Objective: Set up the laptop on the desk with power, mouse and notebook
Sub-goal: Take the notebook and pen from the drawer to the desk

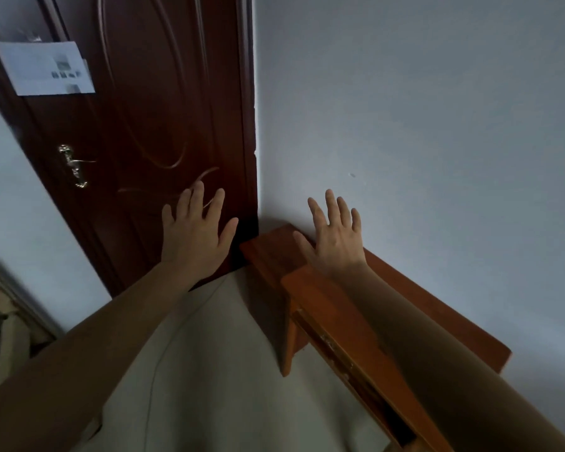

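You held your left hand (196, 233) and right hand (335, 236) out, fingers (198, 197) spread, holding nothing. The worktop (268, 252) sat on the right. No laptop showed. It's probably heavy, stiff and breakable, so grab both sides.

**Dark door, orange desk, pale walls**

The door (150, 109) is a deep reddish brown, almost maroon, with a pattern of long curved lines that catch a lighter brown sheen. Its door handle (74, 166) is brass-gold. A sheet of paper (43, 68) on the door is white with a few small blurred grey marks. The wall (421, 109) is plain pale bluish grey. The desk (327, 305) is a warm orange-brown wood, darker in shadow. The floor (209, 370) is a dull pale beige.
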